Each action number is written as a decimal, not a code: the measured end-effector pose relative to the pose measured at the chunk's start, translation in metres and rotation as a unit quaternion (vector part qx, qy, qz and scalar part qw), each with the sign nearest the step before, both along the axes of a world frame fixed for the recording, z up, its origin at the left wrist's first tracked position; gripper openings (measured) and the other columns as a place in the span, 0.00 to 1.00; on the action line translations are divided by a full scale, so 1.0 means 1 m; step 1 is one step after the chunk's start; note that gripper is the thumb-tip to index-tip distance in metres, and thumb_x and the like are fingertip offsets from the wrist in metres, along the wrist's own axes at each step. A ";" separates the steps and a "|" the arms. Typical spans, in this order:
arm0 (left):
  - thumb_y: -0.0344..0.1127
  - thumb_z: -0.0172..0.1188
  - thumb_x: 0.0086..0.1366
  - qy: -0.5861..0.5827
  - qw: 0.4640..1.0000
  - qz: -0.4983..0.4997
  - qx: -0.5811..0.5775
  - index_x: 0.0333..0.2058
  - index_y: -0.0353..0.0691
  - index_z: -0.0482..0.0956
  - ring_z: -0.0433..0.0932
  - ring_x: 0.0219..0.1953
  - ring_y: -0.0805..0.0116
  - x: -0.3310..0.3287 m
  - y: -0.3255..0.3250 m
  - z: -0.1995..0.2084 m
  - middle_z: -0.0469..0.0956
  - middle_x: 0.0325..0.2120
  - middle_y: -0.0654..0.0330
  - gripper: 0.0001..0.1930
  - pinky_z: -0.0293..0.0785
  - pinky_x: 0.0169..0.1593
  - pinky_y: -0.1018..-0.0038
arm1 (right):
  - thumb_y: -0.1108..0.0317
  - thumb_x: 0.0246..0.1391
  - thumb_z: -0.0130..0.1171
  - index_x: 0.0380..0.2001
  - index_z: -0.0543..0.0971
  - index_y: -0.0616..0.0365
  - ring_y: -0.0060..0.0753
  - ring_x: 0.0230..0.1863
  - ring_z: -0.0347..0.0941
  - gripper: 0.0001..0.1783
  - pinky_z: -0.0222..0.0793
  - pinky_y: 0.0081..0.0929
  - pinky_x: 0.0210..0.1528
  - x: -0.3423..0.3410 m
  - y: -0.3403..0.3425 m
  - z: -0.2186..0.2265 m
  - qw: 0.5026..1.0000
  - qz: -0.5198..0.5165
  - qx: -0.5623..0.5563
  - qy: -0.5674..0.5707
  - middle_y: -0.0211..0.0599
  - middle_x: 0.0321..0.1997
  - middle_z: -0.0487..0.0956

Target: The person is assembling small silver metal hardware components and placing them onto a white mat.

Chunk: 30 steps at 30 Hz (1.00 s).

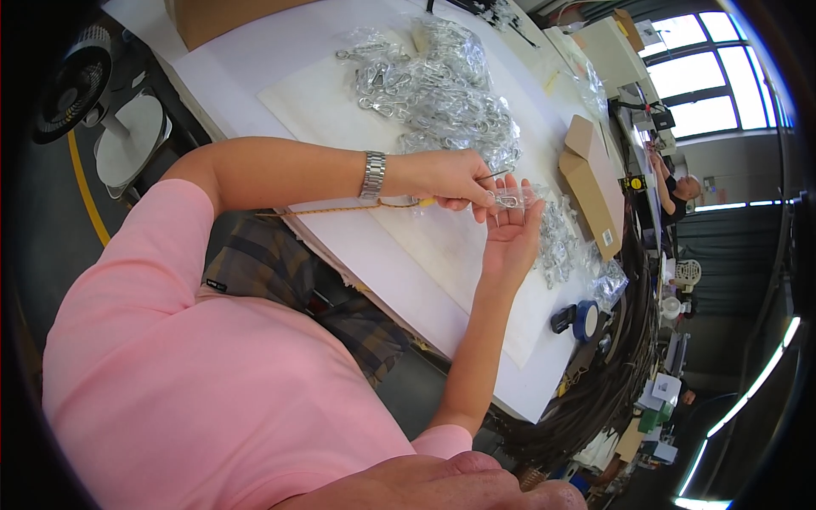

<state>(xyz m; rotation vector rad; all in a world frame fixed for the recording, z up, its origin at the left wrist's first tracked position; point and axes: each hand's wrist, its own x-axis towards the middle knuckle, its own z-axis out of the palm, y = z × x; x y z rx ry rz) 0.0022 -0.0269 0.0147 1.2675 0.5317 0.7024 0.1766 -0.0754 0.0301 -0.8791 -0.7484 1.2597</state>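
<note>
My left hand (463, 177), with a metal-band watch (372, 175) at the wrist, is closed above the table. A thin dark pointed tool (493, 175) sticks out of its fingers, and its thumb and fingertips meet the near end of a small clear plastic bag (512, 197). Inside the bag is a silvery metal clip. My right hand (512, 242), palm up, holds the bag between thumb and fingers. From beneath my left hand a yellow piece (425, 202) shows, joined to an orange-brown cord (327, 210). Whether it belongs to the tool is hidden.
A large heap of bagged metal clips (442, 85) lies beyond my hands, with more bags (557, 242) to the right. An open cardboard box (591, 187) and blue tape (585, 320) lie farther right. A fan (76, 89) stands left. Another person (676, 191) works in the background.
</note>
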 end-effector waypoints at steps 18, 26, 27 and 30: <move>0.35 0.62 0.69 -0.031 0.997 0.062 0.016 0.41 0.33 0.82 0.65 0.16 0.83 0.000 -0.004 0.007 0.84 0.26 0.59 0.10 0.58 0.19 0.83 | 0.60 0.71 0.54 0.57 0.76 0.63 0.33 0.56 0.77 0.20 0.71 0.37 0.64 0.002 0.001 -0.017 0.994 0.107 -0.012 0.014 0.40 0.56 0.80; 0.40 0.61 0.70 0.077 0.990 0.070 0.096 0.42 0.34 0.83 0.65 0.18 0.84 -0.018 0.009 0.030 0.83 0.25 0.63 0.13 0.60 0.21 0.82 | 0.61 0.72 0.54 0.49 0.78 0.63 0.23 0.42 0.77 0.16 0.74 0.24 0.44 0.002 0.001 -0.011 0.998 0.066 0.010 0.005 0.33 0.43 0.81; 0.41 0.61 0.70 0.092 0.980 0.118 0.127 0.42 0.35 0.83 0.66 0.19 0.84 -0.020 0.011 0.033 0.83 0.25 0.64 0.14 0.60 0.22 0.82 | 0.60 0.72 0.54 0.47 0.78 0.63 0.21 0.38 0.75 0.15 0.73 0.22 0.38 0.005 0.001 -0.010 0.996 0.081 0.016 0.013 0.31 0.40 0.80; 0.41 0.63 0.69 0.015 0.996 0.009 0.085 0.38 0.37 0.83 0.69 0.21 0.84 -0.019 0.012 0.027 0.82 0.23 0.66 0.12 0.61 0.24 0.82 | 0.61 0.72 0.53 0.46 0.77 0.63 0.19 0.31 0.71 0.14 0.67 0.18 0.32 0.006 0.002 -0.010 0.972 0.232 -0.011 0.026 0.29 0.34 0.77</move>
